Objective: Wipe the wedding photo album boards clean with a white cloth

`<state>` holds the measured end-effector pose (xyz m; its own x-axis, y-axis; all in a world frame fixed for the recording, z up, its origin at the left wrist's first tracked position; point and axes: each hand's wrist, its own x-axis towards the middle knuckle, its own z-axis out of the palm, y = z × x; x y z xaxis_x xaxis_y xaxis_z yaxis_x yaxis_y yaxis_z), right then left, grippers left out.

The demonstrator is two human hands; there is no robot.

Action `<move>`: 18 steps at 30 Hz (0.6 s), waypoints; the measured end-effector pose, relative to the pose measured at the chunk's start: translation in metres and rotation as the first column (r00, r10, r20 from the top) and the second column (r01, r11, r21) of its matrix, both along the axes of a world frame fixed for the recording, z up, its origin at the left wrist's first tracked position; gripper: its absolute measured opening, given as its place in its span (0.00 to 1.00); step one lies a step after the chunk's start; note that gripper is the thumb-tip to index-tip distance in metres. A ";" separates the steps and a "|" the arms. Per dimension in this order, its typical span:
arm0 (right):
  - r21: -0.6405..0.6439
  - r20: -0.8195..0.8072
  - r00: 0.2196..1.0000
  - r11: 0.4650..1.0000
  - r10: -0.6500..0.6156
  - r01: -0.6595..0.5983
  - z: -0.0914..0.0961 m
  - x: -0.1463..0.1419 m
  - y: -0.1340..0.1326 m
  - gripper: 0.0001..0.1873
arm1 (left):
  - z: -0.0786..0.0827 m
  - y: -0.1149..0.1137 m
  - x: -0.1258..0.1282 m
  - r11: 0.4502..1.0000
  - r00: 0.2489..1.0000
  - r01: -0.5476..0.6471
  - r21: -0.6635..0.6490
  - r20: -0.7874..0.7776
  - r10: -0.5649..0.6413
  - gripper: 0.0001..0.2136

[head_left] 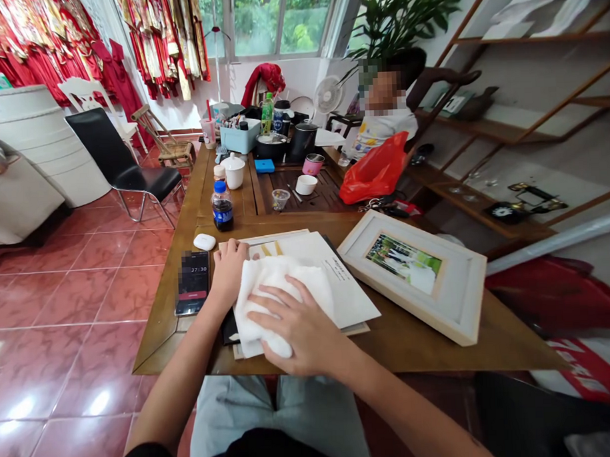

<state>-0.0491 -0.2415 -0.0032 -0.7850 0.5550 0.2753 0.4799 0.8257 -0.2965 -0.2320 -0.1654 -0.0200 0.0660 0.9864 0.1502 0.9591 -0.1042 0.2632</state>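
Observation:
A folded white cloth (260,290) lies over a white printed sheet (350,300) on the table. Over the cloth rests my right hand (298,325), its fingers spread and curved round the bunched fabric, thumb at the near side. My left hand (230,264) lies at the sheet's upper left edge, fingers bent loosely, with nothing visible in it. Under the sheet a black board (228,330) and pale frame edges stick out. To the right, tilted, sits a pale wooden picture frame (411,271) with an outdoor photo in a white mount.
Left of my arm lie a phone (193,282) and a white earbud case (204,241). Beyond stand a dark drink bottle (223,208), a white lidded cup (234,172) and a red plastic bag (375,169). A person (384,116) sits at the right side.

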 end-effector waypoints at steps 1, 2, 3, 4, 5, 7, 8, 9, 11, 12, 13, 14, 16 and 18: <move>0.013 0.007 0.998 0.998 -0.056 0.056 0.000 0.003 0.004 0.19 | 0.001 -0.001 0.000 1.000 1.000 0.008 -0.002 0.001 -0.008 0.13; 0.030 0.015 0.993 0.993 -0.115 0.114 0.001 0.006 0.008 0.19 | 0.001 -0.002 0.000 1.000 1.000 0.012 -0.001 0.003 -0.012 0.13; 0.047 0.022 0.986 0.985 -0.166 0.165 0.001 0.008 0.011 0.18 | 0.002 -0.002 0.000 1.000 1.000 0.014 0.002 0.006 -0.014 0.14; 0.060 0.029 0.979 0.978 -0.200 0.198 0.001 0.010 0.012 0.18 | 0.002 -0.003 0.000 1.000 1.000 0.012 0.006 0.009 -0.012 0.14; 0.065 0.034 0.977 0.976 -0.211 0.208 0.002 0.011 0.013 0.18 | 0.002 -0.003 0.000 1.000 1.000 0.008 0.008 0.009 -0.008 0.14; 0.055 0.032 0.982 0.982 -0.185 0.183 0.002 0.010 0.009 0.19 | 0.002 -0.004 0.000 1.000 1.000 0.009 0.006 0.005 -0.009 0.15; 0.043 0.025 0.987 0.987 -0.158 0.156 0.002 0.008 0.005 0.19 | 0.001 -0.003 0.000 1.000 1.000 0.012 0.003 0.001 -0.012 0.14; 0.027 0.013 0.992 0.992 -0.126 0.125 0.002 0.006 0.000 0.19 | 0.001 -0.003 0.000 1.000 1.000 0.015 0.002 -0.001 -0.015 0.14; -0.006 -0.014 0.999 0.999 -0.050 0.050 0.002 0.002 -0.010 0.19 | -0.001 -0.001 0.000 1.000 1.000 0.008 0.008 0.004 -0.008 0.13; -0.019 -0.025 1.000 1.000 -0.012 0.012 0.001 0.000 -0.014 0.20 | -0.002 0.000 0.000 1.000 1.000 0.000 0.012 0.010 0.000 0.13; -0.028 -0.033 0.999 0.999 0.023 -0.024 0.000 -0.001 -0.017 0.20 | -0.002 0.001 0.001 1.000 1.000 -0.009 0.015 0.014 0.009 0.13; -0.035 -0.037 0.998 0.998 0.050 -0.051 -0.001 -0.002 -0.018 0.20 | -0.003 0.001 0.001 1.000 1.000 -0.017 0.017 0.016 0.017 0.13; -0.034 -0.038 0.998 0.998 0.047 -0.048 -0.002 0.000 -0.017 0.20 | -0.003 0.002 0.000 1.000 1.000 -0.016 0.020 0.016 0.016 0.13; -0.010 -0.029 0.999 0.999 -0.033 0.033 -0.002 0.006 -0.011 0.19 | -0.002 0.001 0.000 1.000 1.000 0.003 0.021 0.012 -0.004 0.13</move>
